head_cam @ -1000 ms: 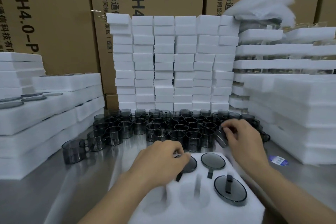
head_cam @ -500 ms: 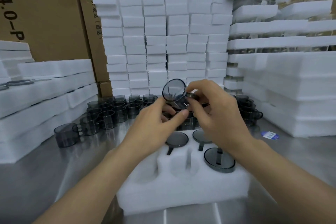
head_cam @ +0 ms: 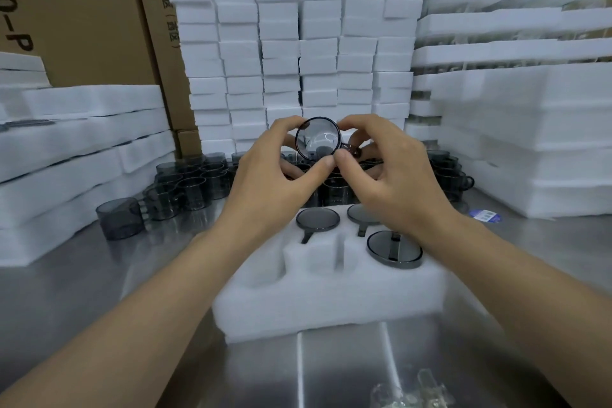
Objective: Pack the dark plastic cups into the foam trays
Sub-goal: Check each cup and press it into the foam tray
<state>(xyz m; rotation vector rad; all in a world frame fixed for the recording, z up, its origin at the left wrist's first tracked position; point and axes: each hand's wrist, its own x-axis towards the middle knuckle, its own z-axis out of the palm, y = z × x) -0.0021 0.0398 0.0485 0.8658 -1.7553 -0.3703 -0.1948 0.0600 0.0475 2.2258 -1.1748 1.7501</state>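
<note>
Both hands are up in front of the person, and between them is one dark cup (head_cam: 318, 139). It is lifted off the desk (head_cam: 99, 291), its round face turned towards the wearer. The left hand (head_cam: 275, 175) curls round the cup's left rim, thumb below and fingers above. The right hand (head_cam: 390, 175) pinches the right rim the same way, and the two thumbs nearly meet under the cup. The cup hangs above the far end of the foam tray (head_cam: 331, 291), in front of the loose cups (head_cam: 195, 185) crowded on the desk behind.

The tray lies on the steel desk just before the person. Three cups sit upside down in its far and right pockets: one in the middle (head_cam: 317, 219), one partly hidden by the right hand (head_cam: 359, 212), one nearer on the right (head_cam: 394, 248). Two open pockets (head_cam: 323, 255) show on the near left side.

A single cup (head_cam: 121, 218) stands apart at the left edge of the cluster. A wall of foam blocks (head_cam: 281, 43) rises behind the cups, with stacked foam sheets on the left (head_cam: 82, 142) and on the right (head_cam: 530, 142). Cardboard boxes (head_cam: 82, 10) stand at the back. A small blue label (head_cam: 486, 216) lies on the desk to the right.
</note>
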